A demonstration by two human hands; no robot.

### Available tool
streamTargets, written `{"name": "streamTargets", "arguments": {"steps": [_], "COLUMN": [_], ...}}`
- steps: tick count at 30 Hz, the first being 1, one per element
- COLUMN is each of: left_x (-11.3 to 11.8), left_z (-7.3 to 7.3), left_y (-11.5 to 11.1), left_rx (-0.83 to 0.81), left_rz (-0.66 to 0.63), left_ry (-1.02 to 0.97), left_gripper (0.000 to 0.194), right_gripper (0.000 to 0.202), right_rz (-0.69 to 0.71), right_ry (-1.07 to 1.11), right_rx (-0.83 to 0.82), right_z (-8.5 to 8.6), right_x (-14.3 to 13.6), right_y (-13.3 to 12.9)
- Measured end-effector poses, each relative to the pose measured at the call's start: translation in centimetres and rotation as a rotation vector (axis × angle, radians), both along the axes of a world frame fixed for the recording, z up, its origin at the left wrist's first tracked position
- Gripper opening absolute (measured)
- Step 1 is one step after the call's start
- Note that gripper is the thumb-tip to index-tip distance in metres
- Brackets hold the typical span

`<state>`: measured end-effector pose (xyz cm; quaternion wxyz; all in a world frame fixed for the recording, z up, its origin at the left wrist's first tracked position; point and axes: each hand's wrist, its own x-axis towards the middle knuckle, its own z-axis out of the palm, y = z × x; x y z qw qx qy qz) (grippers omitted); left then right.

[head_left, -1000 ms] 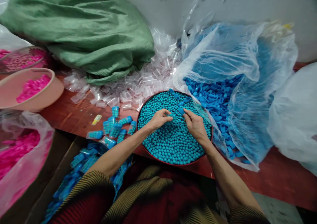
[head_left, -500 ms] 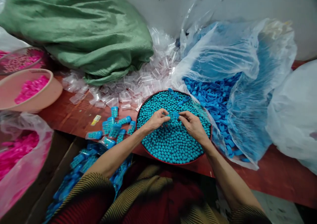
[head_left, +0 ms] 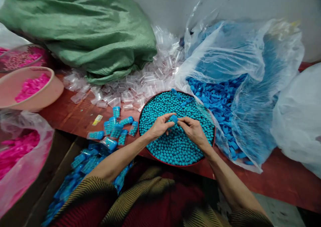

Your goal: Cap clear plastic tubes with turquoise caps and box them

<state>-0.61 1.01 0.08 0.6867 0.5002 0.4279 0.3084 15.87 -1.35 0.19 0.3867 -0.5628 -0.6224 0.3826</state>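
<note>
My left hand (head_left: 162, 125) is closed around a small clear tube, mostly hidden by the fingers, over the round red-rimmed tray (head_left: 215, 133). My right hand (head_left: 192, 130) pinches a blue cap (head_left: 175, 119), which sits against the end of the tube. Turquoise balls (head_left: 175, 150) fill the tray below both hands. Two blue caps (head_left: 187, 101) lie on the balls near the far rim. Left of the tray, several capped tubes of turquoise balls (head_left: 116, 130) lie on the red table.
Behind the tray spreads a heap of clear tubes (head_left: 150, 79) beside a green sack (head_left: 100, 32). An opened plastic bag of blue caps (head_left: 218, 96) stands at right. Pink pieces fill a peach bowl (head_left: 56, 86) at left. Filled tubes (head_left: 85, 163) pile up below the table edge.
My hands have come together. The blue cap has moved left from a small gap to the end of the tube in my left hand.
</note>
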Motion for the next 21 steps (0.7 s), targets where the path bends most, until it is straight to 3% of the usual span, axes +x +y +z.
{"name": "streamTargets", "arguments": {"steps": [4,7,11,14,17,21], "left_x": [0.5,0.6,-0.3,-1.1,-1.2,-0.4], "left_z": [0.1,0.0,0.0,0.4,0.7,0.8], "left_y": [-0.5,-0.6,-0.3,-0.1,-0.3,-0.8], "left_rx": [0.039,0.046,-0.016,-0.017,0.012,0.074], "left_rz": [0.063,0.094,-0.018,-0.105,-0.107,-0.004], "left_ry": [0.064,0.083,0.068,0.058,0.089,0.106], "left_gripper": [0.034,0.029,0.037,0.039,0.038,0.047], "right_gripper": [0.02,0.022,0.021,0.033,0.06,0.048], "right_rz": [0.145,0.206,0.275,0.187,0.054,0.082], "right_ry": [-0.062,-0.111,0.048,0.29,0.401,0.099], "right_rx": [0.006,0.015,-0.096,-0.225,-0.254,-0.11], "right_z": [-0.1,0.0,0.5,0.3,-0.1,0.1], "right_x": [0.7,1.2,1.9,1.9,1.1,-0.3], "right_y": [0.5,0.8,0.9,1.0,1.3,1.0]}}
